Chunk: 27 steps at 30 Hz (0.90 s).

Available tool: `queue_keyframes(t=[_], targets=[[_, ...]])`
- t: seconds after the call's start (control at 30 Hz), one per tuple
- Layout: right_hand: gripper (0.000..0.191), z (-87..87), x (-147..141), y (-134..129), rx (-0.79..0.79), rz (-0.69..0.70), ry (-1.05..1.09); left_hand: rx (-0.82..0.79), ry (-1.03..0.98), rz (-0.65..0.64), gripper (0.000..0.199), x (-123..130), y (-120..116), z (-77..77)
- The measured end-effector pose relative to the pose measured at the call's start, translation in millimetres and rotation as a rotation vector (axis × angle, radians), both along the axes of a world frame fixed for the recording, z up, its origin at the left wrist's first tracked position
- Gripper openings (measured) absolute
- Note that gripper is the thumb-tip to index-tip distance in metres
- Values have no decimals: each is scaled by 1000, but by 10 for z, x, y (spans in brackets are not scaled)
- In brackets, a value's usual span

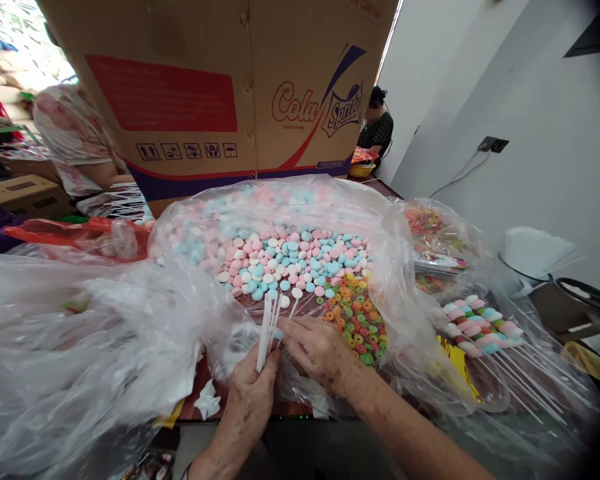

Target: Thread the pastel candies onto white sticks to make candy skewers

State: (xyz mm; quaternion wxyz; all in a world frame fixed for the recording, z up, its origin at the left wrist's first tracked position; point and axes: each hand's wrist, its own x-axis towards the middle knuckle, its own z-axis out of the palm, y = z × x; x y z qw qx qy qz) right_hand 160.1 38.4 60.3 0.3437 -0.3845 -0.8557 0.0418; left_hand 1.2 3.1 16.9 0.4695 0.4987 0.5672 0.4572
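Note:
My left hand (254,387) is closed around a bundle of thin white sticks (266,327) that point upward. Beside it, my right hand (317,350) has its fingers pinched together at the sticks, with a small blue marshmallow (279,334) at the fingertips, partly hidden. One thin stick slants up behind the right hand towards a white marshmallow (297,293); whether the two are joined, I cannot tell. Beyond the hands lies a heap of pink, blue and white marshmallows (293,257). Colourful ring-shaped gummies (357,317) are spread to the right, close to my right wrist.
A clear plastic sheet (395,293) surrounds the sweets. Behind stands a tall cardboard box (195,87). Several marshmallow skewers (483,327) lie at right, near a dark jug (573,307). Crumpled plastic (80,353) covers the left side. Two people sit or stand farther back.

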Motion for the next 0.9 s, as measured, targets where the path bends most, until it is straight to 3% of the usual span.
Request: queue_keyframes(t=[0.07, 0.13, 0.23, 0.37, 0.53, 0.67, 0.77, 0.9], targets=[[33, 83, 178, 59, -15, -97, 5, -15, -27, -30, 30, 12, 3, -19], [30, 177, 419, 152, -27, -277, -82, -6, -46, -51, 32, 21, 2, -42], [20, 253, 732, 274, -112, -393, -430, 4, -52, -58, 33, 24, -1, -64], [14, 186, 866, 318, -98, -310, -702, 14, -71, -32, 34, 27, 5, -62], [9, 79, 765, 324, -56, -191, -748, 14, -60, -28, 35, 28, 12, -54], [10, 53, 674, 375, -83, -199, -830, 6, -41, -48, 33, 22, 8, -39], [14, 34, 682, 418, -57, -177, -822, 6, -13, -64, 31, 19, 3, -11], [18, 18, 723, 435, -54, -141, -632, -6, 9, -83, 30, 18, -1, 23]])
